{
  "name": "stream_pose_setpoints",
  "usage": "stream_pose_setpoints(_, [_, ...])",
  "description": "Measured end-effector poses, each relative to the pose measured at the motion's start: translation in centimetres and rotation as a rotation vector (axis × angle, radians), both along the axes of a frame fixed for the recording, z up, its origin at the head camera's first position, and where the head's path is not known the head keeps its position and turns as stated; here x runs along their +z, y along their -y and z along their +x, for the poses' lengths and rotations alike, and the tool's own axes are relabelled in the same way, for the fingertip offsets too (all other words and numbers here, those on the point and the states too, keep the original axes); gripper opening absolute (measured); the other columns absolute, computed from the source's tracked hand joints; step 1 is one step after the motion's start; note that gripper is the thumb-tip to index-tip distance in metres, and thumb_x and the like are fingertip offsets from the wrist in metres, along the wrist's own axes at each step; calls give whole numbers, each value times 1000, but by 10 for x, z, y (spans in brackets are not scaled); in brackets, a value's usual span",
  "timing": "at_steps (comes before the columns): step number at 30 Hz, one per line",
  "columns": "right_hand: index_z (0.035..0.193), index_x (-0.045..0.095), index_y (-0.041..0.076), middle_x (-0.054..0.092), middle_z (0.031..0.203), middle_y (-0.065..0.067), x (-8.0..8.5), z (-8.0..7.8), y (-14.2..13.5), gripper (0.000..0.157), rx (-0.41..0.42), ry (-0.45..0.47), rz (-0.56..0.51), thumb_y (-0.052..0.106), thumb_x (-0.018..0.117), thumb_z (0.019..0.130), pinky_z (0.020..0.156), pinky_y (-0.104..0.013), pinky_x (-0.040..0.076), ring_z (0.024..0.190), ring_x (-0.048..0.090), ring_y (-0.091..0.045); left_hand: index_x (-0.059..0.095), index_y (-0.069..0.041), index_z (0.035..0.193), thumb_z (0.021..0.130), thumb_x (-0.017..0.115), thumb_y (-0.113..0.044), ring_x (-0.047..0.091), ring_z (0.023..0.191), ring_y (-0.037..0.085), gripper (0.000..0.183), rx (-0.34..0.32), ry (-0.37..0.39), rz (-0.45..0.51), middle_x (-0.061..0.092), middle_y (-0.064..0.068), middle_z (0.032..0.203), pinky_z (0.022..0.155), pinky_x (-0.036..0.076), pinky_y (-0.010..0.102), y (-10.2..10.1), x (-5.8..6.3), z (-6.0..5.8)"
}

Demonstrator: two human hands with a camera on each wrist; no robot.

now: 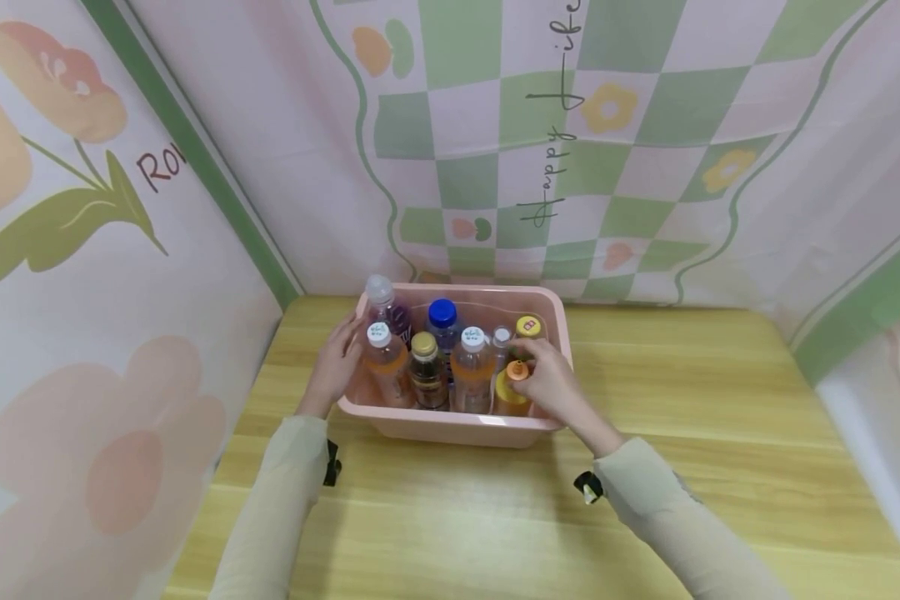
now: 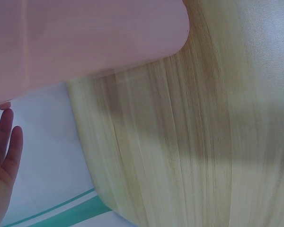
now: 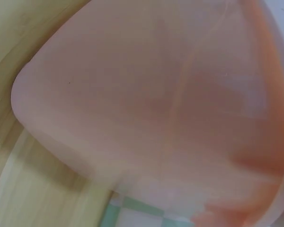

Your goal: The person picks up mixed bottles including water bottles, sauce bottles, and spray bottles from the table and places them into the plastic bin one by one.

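A pink plastic bin [image 1: 457, 423] stands on the table, packed with upright bottles. My left hand [image 1: 337, 360] rests at the bin's left rim; in the left wrist view its fingers [image 2: 15, 142] lie fairly straight beside the bin wall. Over the right end, my right hand [image 1: 553, 382] pinches a small yellow bottle [image 1: 512, 402] by its orange cap, thumb and forefinger either side. Close by are a yellow-lidded container [image 1: 528, 325] and a slim clear bottle [image 1: 501, 337]. In the right wrist view the bin wall [image 3: 132, 94] hides most of this hand.
Also in the bin are two white-capped bottles with orange bands [image 1: 474, 367], a dark gold-capped bottle [image 1: 426, 375], a blue-capped bottle [image 1: 442, 314] and a purple bottle with a clear domed top [image 1: 380, 290]. A patterned cloth [image 1: 540, 167] hangs behind the wooden table [image 1: 682, 400].
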State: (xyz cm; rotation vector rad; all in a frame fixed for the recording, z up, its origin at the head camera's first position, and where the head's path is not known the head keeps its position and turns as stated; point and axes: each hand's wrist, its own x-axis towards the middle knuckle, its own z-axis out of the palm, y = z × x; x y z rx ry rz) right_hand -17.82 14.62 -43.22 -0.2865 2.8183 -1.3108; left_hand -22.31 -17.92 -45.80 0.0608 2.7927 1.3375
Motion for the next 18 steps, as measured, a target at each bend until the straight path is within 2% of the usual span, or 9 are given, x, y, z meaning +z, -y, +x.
stream_pose_setpoints(7, [121, 59, -4, 58, 107, -27, 0, -4, 4, 57, 9, -6, 63, -10, 69, 66, 88, -46, 57, 98, 63, -40, 35, -11, 147, 100, 40, -19, 21, 147, 33, 48, 2, 1, 11, 17, 5, 162, 121, 20, 52, -1, 1, 1])
stream_pose_setpoints(18, [118, 60, -6, 59, 102, -25, -6, -11, 6, 56, 9, 17, 54, -15, 67, 63, 88, -46, 57, 98, 62, -39, 36, -9, 147, 99, 39, -18, 22, 147, 34, 48, -10, -24, 3, 20, 8, 161, 121, 21, 52, 0, 0, 2])
